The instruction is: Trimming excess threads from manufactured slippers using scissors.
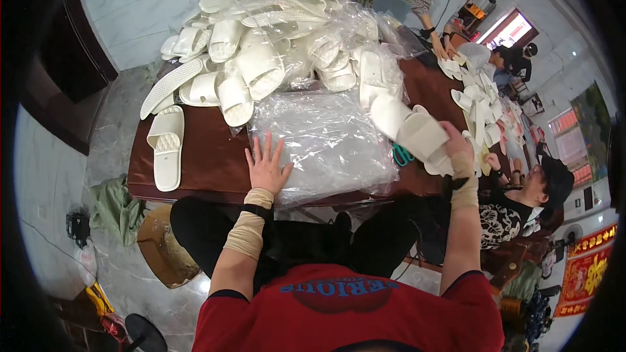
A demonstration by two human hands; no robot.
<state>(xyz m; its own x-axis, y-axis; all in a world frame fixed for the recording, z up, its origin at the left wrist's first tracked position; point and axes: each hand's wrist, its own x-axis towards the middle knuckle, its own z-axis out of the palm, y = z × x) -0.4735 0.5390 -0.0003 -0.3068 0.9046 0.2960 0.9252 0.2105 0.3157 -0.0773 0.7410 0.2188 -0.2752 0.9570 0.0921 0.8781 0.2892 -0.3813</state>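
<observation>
My left hand (267, 168) lies flat with its fingers spread, at the left edge of a stack of clear plastic bags (319, 143) on the table. My right hand (458, 143) is closed on a white slipper (422, 135), held over the right side of the table. Another white slipper (389, 115) lies against it on the left. A pair of teal-handled scissors (402, 154) lies partly hidden below the held slipper. Left of my left hand, a single white slipper (167, 156) rests on the brown table (208, 156).
A big heap of white slippers (261, 58), some in clear bags, covers the far side. More slippers (479, 104) lie to the right, where a person (521, 202) sits nearby and another person (450, 0) works at the far right. A cardboard box (163, 248) stands on the floor.
</observation>
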